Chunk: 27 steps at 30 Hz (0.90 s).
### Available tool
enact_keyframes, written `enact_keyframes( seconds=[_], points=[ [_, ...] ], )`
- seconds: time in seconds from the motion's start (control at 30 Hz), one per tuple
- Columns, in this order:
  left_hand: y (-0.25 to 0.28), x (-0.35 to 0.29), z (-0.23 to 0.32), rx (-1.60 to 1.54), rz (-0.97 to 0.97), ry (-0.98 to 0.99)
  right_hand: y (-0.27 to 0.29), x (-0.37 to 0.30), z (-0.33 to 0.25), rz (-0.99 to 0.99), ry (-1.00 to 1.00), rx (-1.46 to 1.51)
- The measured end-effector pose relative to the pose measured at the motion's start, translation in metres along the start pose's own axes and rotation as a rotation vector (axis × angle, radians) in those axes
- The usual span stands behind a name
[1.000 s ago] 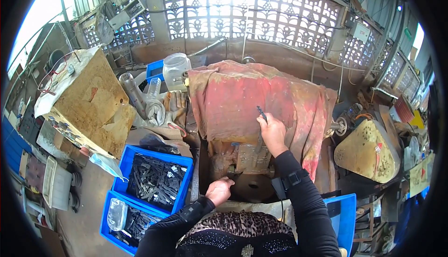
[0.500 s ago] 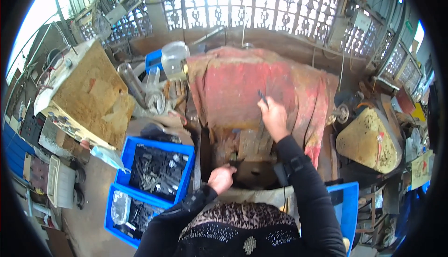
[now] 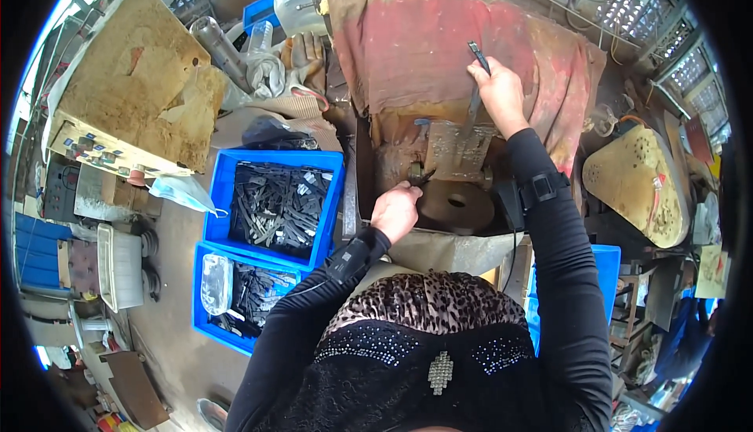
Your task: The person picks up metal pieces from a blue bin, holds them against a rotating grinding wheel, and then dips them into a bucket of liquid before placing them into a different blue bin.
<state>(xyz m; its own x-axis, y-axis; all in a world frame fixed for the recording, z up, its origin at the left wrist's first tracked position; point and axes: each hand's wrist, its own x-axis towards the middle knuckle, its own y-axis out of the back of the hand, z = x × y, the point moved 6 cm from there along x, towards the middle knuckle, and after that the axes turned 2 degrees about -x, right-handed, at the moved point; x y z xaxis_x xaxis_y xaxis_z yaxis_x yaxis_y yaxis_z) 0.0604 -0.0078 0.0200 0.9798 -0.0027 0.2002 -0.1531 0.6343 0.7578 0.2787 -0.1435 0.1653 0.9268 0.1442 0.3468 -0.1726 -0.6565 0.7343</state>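
Observation:
My right hand [image 3: 500,93] is closed around a slim dark strip [image 3: 478,54], whose far end sticks up past my fingers in front of the red cloth [image 3: 431,36]. Lower down, my left hand [image 3: 396,211] pinches a small dark piece [image 3: 427,176] beside the machine's metal basin. Close to the fingers of that hand lies a round brown wheel [image 3: 471,216] with a hole in its middle. Behind the wheel stands a wet, mottled metal block [image 3: 451,150]. The exact shape of the left piece is partly hidden by my fingers.
Two blue bins [image 3: 336,189] of dark strips stand to my left, the nearer one also holding a clear plastic box [image 3: 216,284]. A yellowed cabinet [image 3: 141,79], gloves [image 3: 304,56] and a clear jar [image 3: 298,5] sit farther back. Another blue bin [image 3: 608,275] is at right.
The view has tipped downward, so everything sits higher or shifted in the picture. Both hands keep hold of their dark pieces; the right strip now shows more upright.

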Motion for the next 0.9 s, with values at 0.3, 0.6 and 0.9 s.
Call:
enact_keyframes(
  seconds=[0.3,0.6,0.9],
  points=[
    [0.011,0.002,0.000,-0.190,0.185,-0.083,0.006,-0.005,-0.001,-0.023,0.008,0.018],
    [0.045,0.044,-0.002,-0.106,0.311,-0.199,0.062,-0.142,-0.002,-0.106,0.078,0.354],
    [-0.021,0.063,-0.020,0.283,-0.085,-0.269,0.069,-0.297,0.025,-0.278,0.022,0.313]
  ],
)
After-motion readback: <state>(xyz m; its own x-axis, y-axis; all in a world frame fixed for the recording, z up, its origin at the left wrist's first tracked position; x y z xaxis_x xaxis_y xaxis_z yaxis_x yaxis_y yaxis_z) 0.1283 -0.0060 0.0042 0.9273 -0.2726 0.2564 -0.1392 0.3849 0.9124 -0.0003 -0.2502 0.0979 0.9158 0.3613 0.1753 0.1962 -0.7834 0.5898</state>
